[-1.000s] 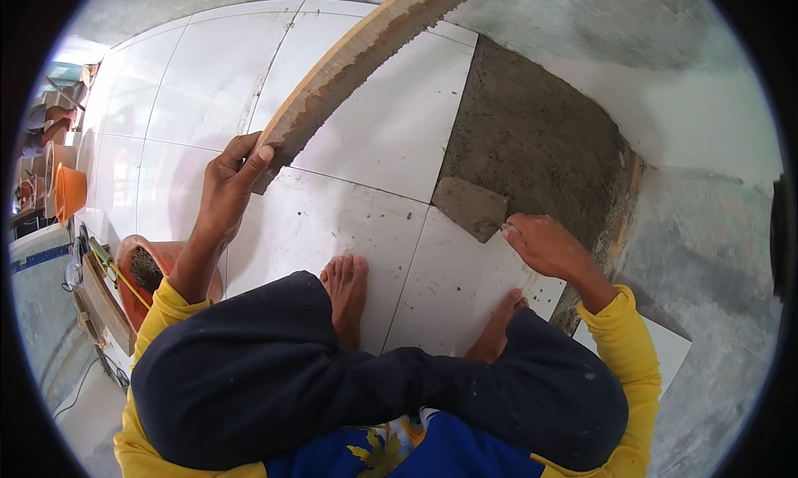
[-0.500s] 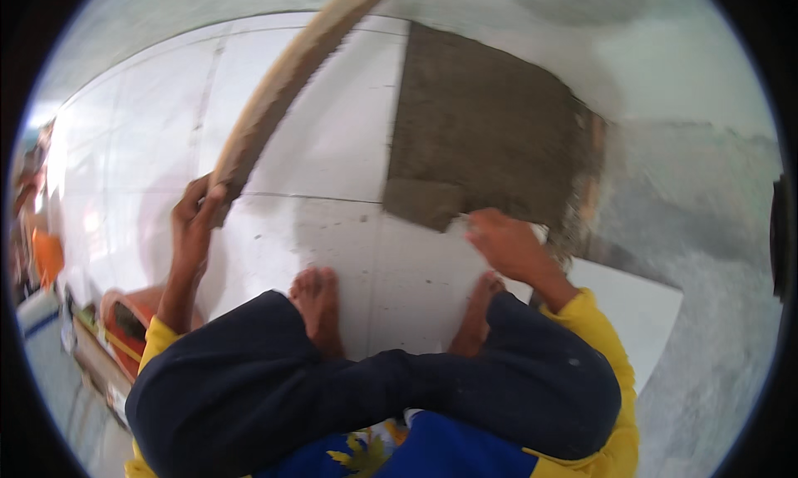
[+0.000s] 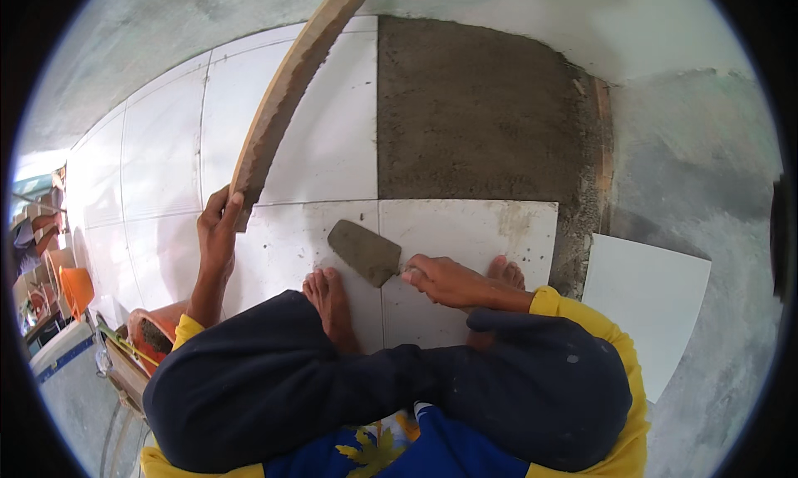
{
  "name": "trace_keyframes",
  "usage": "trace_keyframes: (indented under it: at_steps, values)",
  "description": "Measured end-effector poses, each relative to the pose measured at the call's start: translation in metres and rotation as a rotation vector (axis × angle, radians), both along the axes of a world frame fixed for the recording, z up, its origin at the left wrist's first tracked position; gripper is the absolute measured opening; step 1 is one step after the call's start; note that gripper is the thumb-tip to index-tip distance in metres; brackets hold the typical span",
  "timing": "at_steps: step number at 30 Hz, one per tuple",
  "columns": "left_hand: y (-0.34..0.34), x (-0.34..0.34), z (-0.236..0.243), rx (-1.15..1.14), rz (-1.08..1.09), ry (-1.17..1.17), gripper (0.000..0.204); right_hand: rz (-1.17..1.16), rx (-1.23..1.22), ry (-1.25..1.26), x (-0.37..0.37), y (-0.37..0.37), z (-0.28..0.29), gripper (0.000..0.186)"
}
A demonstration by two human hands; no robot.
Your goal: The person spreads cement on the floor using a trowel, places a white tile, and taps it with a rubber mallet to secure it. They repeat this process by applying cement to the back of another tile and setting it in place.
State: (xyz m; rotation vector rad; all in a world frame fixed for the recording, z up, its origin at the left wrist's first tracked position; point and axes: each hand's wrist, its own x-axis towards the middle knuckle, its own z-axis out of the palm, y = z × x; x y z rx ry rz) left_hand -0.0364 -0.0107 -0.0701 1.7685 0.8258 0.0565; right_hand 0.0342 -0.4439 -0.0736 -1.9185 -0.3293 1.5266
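Note:
My left hand [image 3: 219, 233] grips the lower end of a long wooden board [image 3: 281, 104], tilted up and away over the white tiles. Wet mortar coats the board's right-hand side. In my right hand [image 3: 445, 280] is the handle of a trowel [image 3: 364, 250]; its mortar-smeared blade points left above the tiles between my feet. Beyond the trowel lies a smoothed rectangular bed of grey mortar [image 3: 474, 104], bordered by white floor tiles [image 3: 328, 137] on its left and near sides.
A loose white tile [image 3: 644, 299] lies to the right on the grey concrete floor [image 3: 715, 328]. An orange-red bucket [image 3: 154, 332] with mortar stands by my left knee, with an orange container [image 3: 76, 291] behind it. Wall surfaces enclose the far side.
The trowel has moved left and toward me, off the mortar's near edge. The board has shifted slightly, and the mortar's near-left corner now looks smoother.

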Motion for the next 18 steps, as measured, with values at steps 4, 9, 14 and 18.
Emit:
trace_keyframes:
  at_steps: [4, 9, 14, 18]
  values:
    - [0.005, -0.012, -0.014, 0.108, -0.063, 0.002, 0.049, -0.412, -0.209, -0.333, 0.015, -0.065, 0.013, 0.051]
    - [0.013, -0.044, -0.03, 0.022, 0.012, 0.02, 0.046, -0.126, -0.11, -0.452, 0.015, -0.131, 0.019, 0.059]
    - [0.016, -0.048, -0.046, -0.039, 0.121, -0.053, 0.045, -0.57, -0.281, -0.403, -0.009, -0.182, -0.002, 0.068]
    - [0.005, -0.035, -0.035, -0.071, 0.12, -0.065, 0.046, -1.073, -0.387, -0.439, -0.013, -0.237, -0.018, 0.077]
